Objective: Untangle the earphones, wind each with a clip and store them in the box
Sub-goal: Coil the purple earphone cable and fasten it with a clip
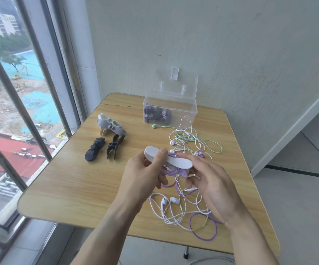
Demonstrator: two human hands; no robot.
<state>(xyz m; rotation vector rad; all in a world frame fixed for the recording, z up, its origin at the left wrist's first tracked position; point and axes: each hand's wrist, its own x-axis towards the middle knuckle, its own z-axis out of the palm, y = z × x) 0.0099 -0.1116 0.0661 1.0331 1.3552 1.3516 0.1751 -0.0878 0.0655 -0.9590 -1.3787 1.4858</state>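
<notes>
My left hand (143,173) grips a white winding clip (175,159) above the table, thumb on top. Purple earphone cable (171,171) is partly wound under the clip, and its loose end trails down to a purple loop (204,229) near the front edge. My right hand (212,188) pinches that purple cable beside the clip's right end. A white earphone tangle (169,206) lies under my hands. Farther back lie white (181,138) and green earphones (212,148), mixed together. The clear box (191,109) stands open at the back with wound dark and purple bundles inside.
Spare clips lie at the left of the wooden table (74,184): two black ones (94,152) (114,146) and a grey and white pile (110,126). A window with bars runs along the left, a wall stands behind the box.
</notes>
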